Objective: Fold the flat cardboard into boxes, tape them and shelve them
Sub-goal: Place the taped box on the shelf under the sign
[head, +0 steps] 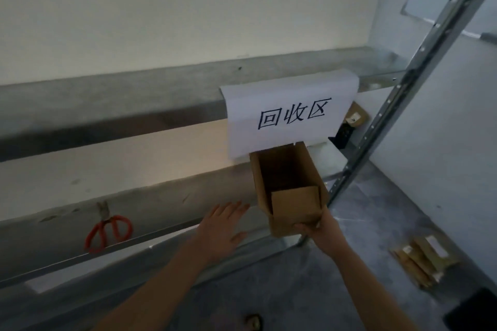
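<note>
Metal shelving [166, 196] is seen against a white wall, with a paper sign [290, 115] hung on its upper rail. Beneath the sign, at the shelf's right end, an open cardboard box [293, 204] is gripped at its near end by the right hand [320, 228]. The left hand [223, 226] is spread flat and empty just left of it. Red-handled scissors [109, 232] are laid further left.

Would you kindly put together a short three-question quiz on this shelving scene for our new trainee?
1. True or false: the left hand grips the cardboard box.
2. What lies on the shelf to the left of the box? A) a tape roll B) red-handled scissors C) a knife
3. Fill in: the box's near end is held by the ____ hand.

Key: 1 false, its fingers are straight and spread. 2 B. 3 right; the right hand grips it.
</note>
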